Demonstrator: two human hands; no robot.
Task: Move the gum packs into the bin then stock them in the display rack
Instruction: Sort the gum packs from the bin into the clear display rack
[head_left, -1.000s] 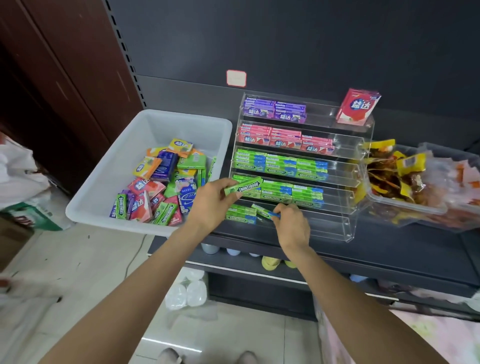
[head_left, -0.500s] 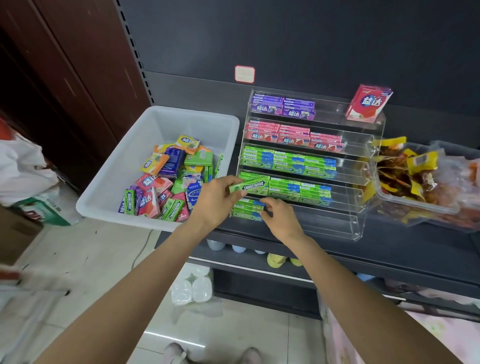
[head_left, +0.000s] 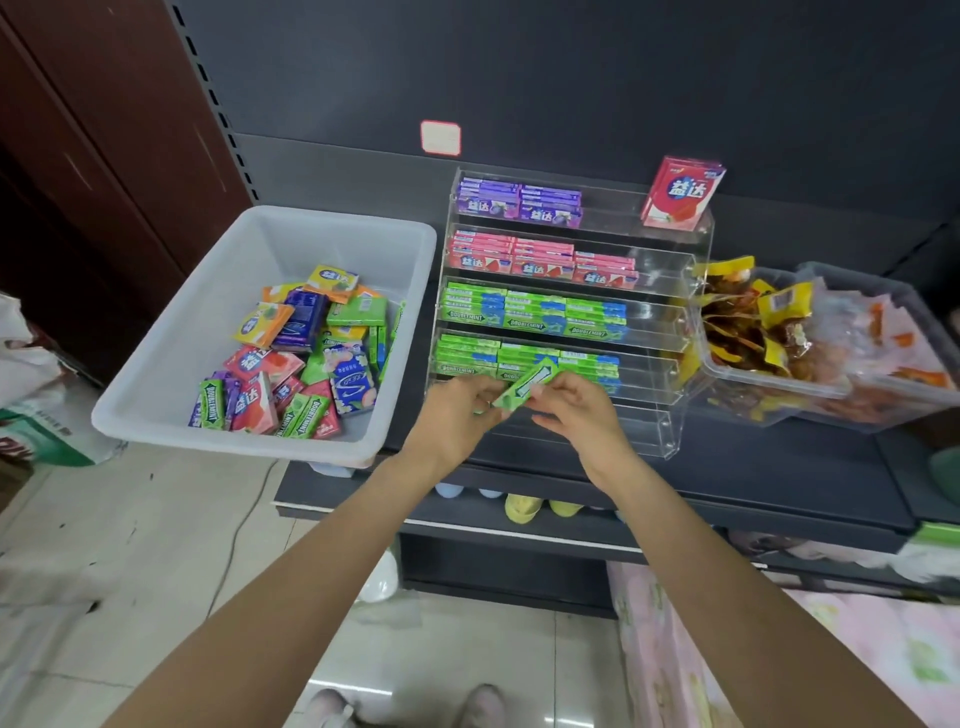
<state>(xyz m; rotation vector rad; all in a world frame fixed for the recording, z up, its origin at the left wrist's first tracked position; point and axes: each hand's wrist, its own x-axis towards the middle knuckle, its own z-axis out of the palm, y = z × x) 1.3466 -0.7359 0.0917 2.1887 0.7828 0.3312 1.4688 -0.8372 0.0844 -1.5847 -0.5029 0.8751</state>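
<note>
My right hand (head_left: 574, 410) has left the bottom tier of the clear acrylic display rack (head_left: 670, 332) and now pinches the upper end of the slim green gum pack (head_left: 524, 387); my left hand (head_left: 457, 410) grips its lower end. The pack hangs tilted before the lower tiers, unshelved. More packs wait in the white plastic bin (head_left: 171, 374).

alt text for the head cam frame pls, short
Both hands, the left hand and the right hand, hold one green gum pack in front of the lower tiers of a clear display rack stocked with purple, pink and green packs. A white bin of mixed gum packs sits beside the rack.
</note>
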